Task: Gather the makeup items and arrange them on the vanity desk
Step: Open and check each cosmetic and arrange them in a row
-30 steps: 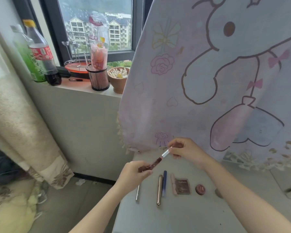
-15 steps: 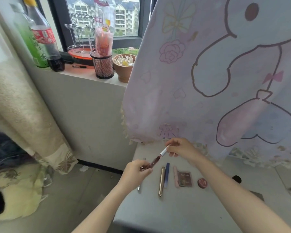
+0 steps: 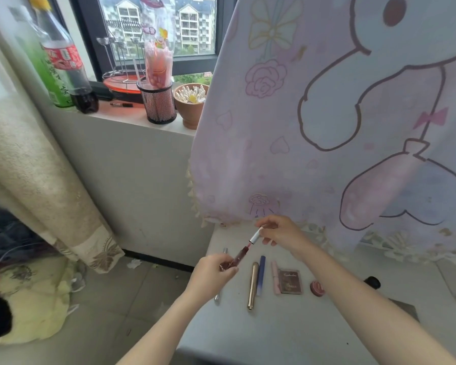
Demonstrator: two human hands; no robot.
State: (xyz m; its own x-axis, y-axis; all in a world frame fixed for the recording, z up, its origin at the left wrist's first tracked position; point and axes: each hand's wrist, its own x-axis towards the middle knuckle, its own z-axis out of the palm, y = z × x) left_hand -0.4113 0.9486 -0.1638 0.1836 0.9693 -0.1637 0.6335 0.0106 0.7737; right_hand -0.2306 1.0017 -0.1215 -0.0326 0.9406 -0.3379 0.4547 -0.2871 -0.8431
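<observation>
**Desk's left end: gloss tube in both hands, cap not seated**

Grey vanity desk (image 3: 274, 333) fills the lower right, its left edge dropping straight to tiled floor. Just inside that edge lies a thin silver pencil (image 3: 217, 299). Above it the left hand (image 3: 213, 272) pinches the base of a dark red lip gloss tube (image 3: 238, 256), held clear of the desk. The right hand (image 3: 282, 233) pinches its white cap (image 3: 255, 236), and a short pink stem shows between them. I cannot tell whether it is being opened or closed.

Rightward run a gold metal tube (image 3: 252, 285), a blue pen-shaped stick (image 3: 261, 275), a pale pink stick (image 3: 275, 277), a brown square compact (image 3: 290, 281) and a small round red pot (image 3: 317, 287).

Likely next: seat the cap, then lay the tube parallel between pencil and gold tube, minding the edge. Bare desk lies nearer the person, and a printed pink cloth (image 3: 327, 127) hangs low over the back.
</observation>
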